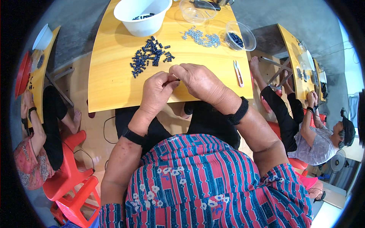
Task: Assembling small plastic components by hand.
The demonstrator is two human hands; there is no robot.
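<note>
Above the near part of the yellow table, my left hand and my right hand meet with bent fingers. A small dark piece barely shows at the left thumb and fingertips, mostly hidden. My right fingers are pinched together over it; what they grip, if anything, is covered. Just beyond my left hand lies a loose pile of small black cylindrical parts. Farther back, small clear or silvery pieces are spread out. To the right rest thread snips with pale handles.
At the back stand a white bowl with black parts inside, an empty clear tub and another clear tub holding black parts. People work at tables on the left and right. Red stools stand at left.
</note>
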